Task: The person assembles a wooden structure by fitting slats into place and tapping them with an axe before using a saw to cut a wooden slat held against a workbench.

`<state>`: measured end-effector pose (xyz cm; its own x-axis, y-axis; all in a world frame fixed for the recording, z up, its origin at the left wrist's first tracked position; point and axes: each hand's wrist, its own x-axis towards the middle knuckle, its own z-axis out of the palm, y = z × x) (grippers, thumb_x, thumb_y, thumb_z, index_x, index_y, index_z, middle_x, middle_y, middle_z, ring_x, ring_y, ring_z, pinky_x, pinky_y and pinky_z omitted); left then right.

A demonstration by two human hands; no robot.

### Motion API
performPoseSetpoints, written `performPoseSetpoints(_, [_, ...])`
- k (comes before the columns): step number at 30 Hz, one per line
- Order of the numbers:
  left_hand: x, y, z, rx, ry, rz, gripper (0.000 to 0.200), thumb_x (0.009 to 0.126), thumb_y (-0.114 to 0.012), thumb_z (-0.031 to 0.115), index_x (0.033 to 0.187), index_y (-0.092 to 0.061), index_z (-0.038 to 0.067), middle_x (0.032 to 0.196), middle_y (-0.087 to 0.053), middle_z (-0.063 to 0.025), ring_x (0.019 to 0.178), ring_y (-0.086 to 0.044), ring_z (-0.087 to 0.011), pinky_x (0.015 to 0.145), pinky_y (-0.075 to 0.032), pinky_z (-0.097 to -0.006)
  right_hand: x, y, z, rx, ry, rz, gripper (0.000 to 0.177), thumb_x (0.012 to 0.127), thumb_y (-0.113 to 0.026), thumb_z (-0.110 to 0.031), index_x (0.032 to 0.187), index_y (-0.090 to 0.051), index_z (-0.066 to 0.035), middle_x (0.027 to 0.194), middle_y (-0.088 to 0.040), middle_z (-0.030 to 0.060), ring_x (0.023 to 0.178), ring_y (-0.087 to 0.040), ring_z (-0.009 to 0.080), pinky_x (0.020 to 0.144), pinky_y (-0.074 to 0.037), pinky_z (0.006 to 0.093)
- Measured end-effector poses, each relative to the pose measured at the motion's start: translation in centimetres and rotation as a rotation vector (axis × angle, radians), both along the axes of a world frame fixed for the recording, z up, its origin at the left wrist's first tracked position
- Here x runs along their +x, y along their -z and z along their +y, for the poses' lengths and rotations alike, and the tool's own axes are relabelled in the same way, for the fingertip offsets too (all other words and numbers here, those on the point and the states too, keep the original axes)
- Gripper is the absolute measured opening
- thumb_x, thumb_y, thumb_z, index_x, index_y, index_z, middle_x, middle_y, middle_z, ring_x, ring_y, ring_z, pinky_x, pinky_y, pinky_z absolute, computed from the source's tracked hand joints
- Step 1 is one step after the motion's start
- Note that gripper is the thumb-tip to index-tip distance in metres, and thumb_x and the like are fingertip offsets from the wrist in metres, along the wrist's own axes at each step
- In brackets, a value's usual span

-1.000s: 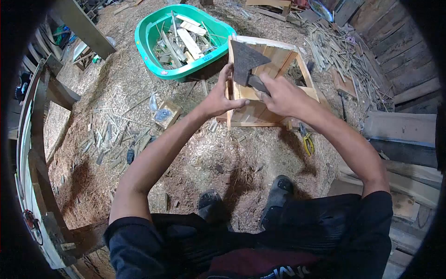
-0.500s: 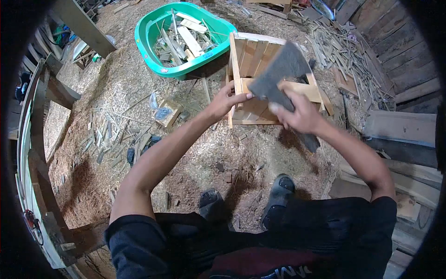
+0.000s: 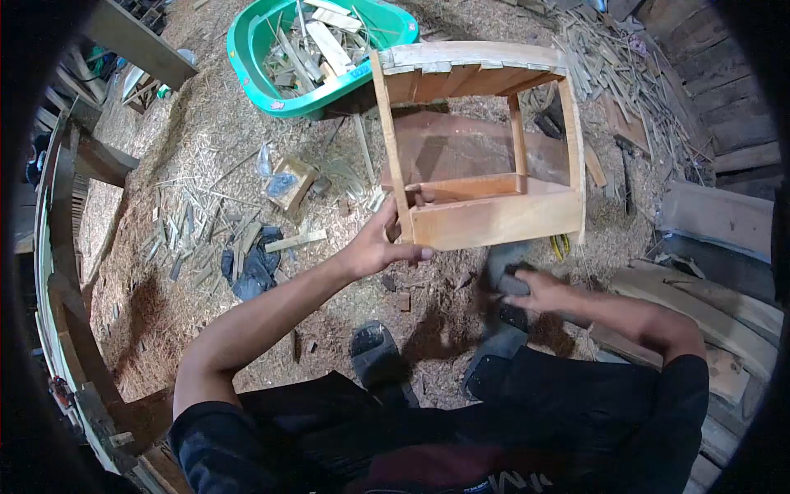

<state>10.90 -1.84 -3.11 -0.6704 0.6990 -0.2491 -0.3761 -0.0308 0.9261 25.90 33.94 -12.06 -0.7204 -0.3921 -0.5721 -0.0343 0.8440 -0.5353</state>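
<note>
A small wooden crate-like frame (image 3: 494, 221) with corner posts and a slatted, curved top stands tilted in front of me. My left hand (image 3: 383, 243) is closed round its lower left corner, with the thumb along the front board. Lower and to the right, my right hand (image 3: 539, 290) is wrapped round the dark hatchet (image 3: 514, 284). Motion smears the hatchet, which hangs low near my right shoe, just below the frame's front board; its blade is hard to make out.
A green plastic tub (image 3: 255, 92) full of wood offcuts sits behind the frame. Wood shavings and scraps cover the floor. A wooden block (image 3: 292, 185) with a clear plastic bag lies left of centre. Stacked boards (image 3: 708, 309) lie at right. A yellow-and-black item (image 3: 560, 246) lies beneath the frame.
The wooden frame has come up and tipped, so its front board and open inside show. My right hand has swung the hatchet from above the frame down toward my right foot.
</note>
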Motion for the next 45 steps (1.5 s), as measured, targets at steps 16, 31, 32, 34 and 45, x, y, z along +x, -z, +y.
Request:
performPoseSetpoints(16, [-0.1, -0.8, -0.2, -0.055, 0.153, 0.262, 0.092, 0.076, -0.077, 0.005, 0.148, -0.019, 0.005, 0.14, -0.036, -0.0136, 0.128, -0.04, -0.0258, 0.107, -0.037, -0.0388, -8.6, -5.8, 11.2, -0.409, 1.169, 0.093, 0.055, 0.101, -0.039, -0.046, 0.13, -0.053, -0.001, 0.118, -0.061, 0.0209, 0.107, -0.061, 0.0269, 0.092, -0.048, 0.0417])
performPoseSetpoints(31, [0.9, -2.2, -1.3, -0.219, 0.252, 0.571, 0.097, 0.073, -0.08, 0.005, 0.149, -0.022, 0.011, 0.158, -0.009, -0.017, 0.146, -0.013, -0.0289, 0.119, -0.02, -0.0447, -7.7, -15.1, -2.3, -0.903, 1.424, 0.236, 0.029, 0.091, -0.066, -0.039, 0.089, -0.05, -0.014, 0.061, -0.033, -0.0085, 0.049, -0.03, 0.0029, 0.044, -0.024, 0.0203])
performPoseSetpoints(32, [0.5, -2.1, -1.3, -0.248, 0.265, 0.559, 0.094, 0.07, -0.082, 0.006, 0.147, -0.028, 0.01, 0.16, 0.004, -0.015, 0.148, -0.003, -0.0296, 0.12, -0.017, -0.047, -7.6, -15.3, -2.4, -0.92, 1.408, 0.239, 0.025, 0.092, -0.065, -0.035, 0.091, -0.051, -0.014, 0.062, -0.033, -0.008, 0.05, -0.03, 0.0029, 0.044, -0.023, 0.0203])
performPoseSetpoints(34, [-0.1, -1.4, -1.4, -0.227, 0.242, 0.576, 0.09, 0.069, -0.083, 0.008, 0.143, -0.034, 0.012, 0.16, 0.003, -0.0155, 0.148, -0.001, -0.0304, 0.12, -0.013, -0.0491, -7.6, -15.7, -2.4, -0.958, 1.36, 0.264, 0.025, 0.092, -0.065, -0.034, 0.091, -0.052, -0.013, 0.062, -0.034, -0.008, 0.051, -0.03, 0.0029, 0.045, -0.023, 0.0203])
performPoseSetpoints(45, [-1.8, -0.3, -1.3, -0.237, 0.089, 0.771, 0.092, 0.069, -0.083, 0.01, 0.146, -0.033, 0.018, 0.16, 0.003, -0.0152, 0.148, 0.001, -0.0314, 0.119, -0.015, -0.0517, -8.5, -17.5, -2.2, -0.942, 0.969, 0.453, 0.044, 0.1, -0.042, -0.036, 0.064, -0.033, -0.013, 0.062, -0.03, -0.0027, 0.058, -0.029, 0.0094, 0.057, -0.025, 0.0254])
